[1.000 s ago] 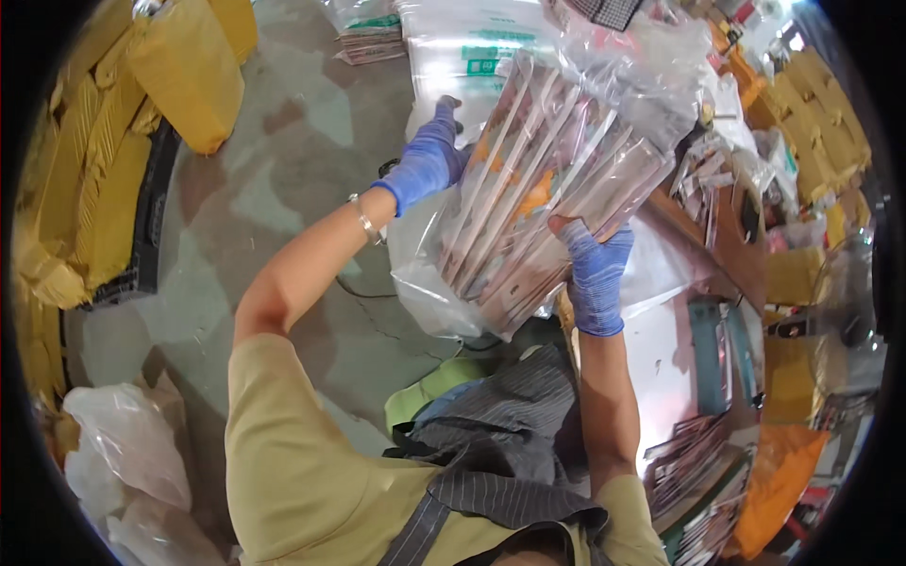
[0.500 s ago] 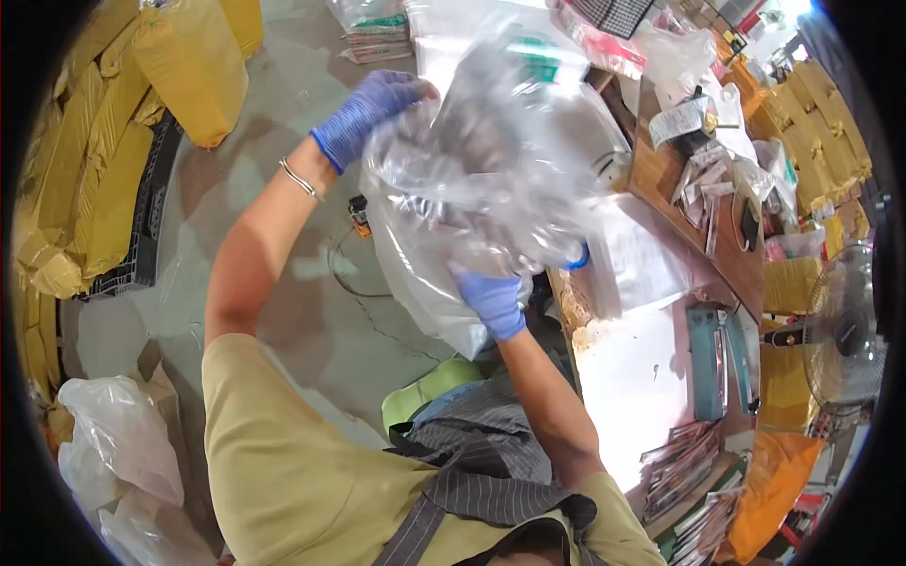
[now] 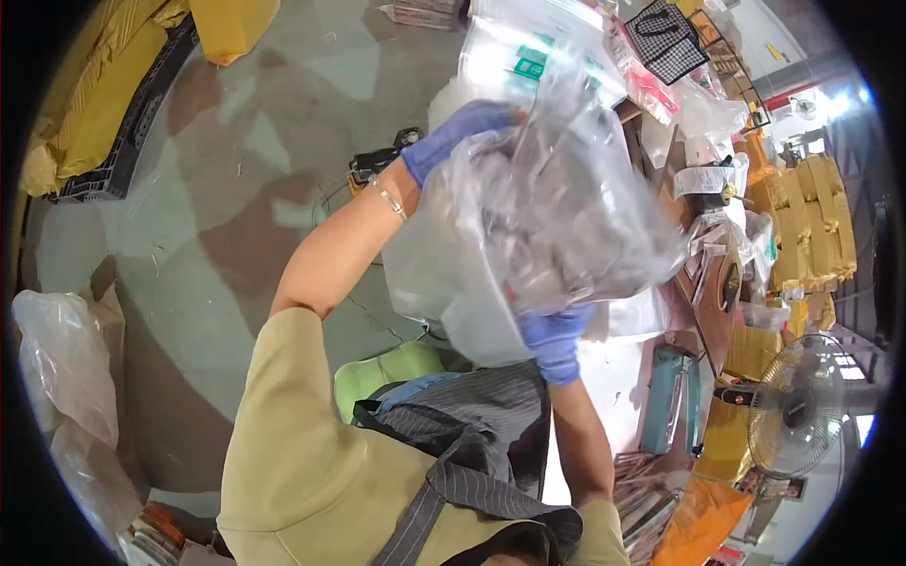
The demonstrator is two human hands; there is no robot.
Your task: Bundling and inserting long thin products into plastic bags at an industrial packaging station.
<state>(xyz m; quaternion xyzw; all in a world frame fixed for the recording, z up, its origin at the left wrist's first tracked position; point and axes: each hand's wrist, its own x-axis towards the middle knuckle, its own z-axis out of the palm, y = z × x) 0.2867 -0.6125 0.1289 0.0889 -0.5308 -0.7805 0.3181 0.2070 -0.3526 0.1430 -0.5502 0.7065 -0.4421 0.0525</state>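
A large clear plastic bag (image 3: 585, 208), bulging and crumpled, is held out in front of me, smeared by motion. Blurred greyish contents show through it, too indistinct to name. My left hand (image 3: 461, 134), in a blue-purple glove, grips the bag's far left edge, its fingertips partly hidden. At the near edge my right hand (image 3: 557, 341), gloved alike, is closed on the plastic, with its fingers mostly behind the folds. A smoother, whitish translucent part (image 3: 439, 274) hangs on the left side; whether it is a second bag I cannot tell.
A white worktable runs along my right, with a teal heat-sealer-like device (image 3: 671, 401) on it. Flat clear bags (image 3: 538, 57) lie beyond. A standing fan (image 3: 800, 406) is at right, a green stool (image 3: 387, 373) by my lap, and yellow-wrapped parcels (image 3: 236, 28) at far left.
Both hands and the bag have shifted right as my view turned. The bag now looks more spread toward the right, and both hands keep their grip on it.
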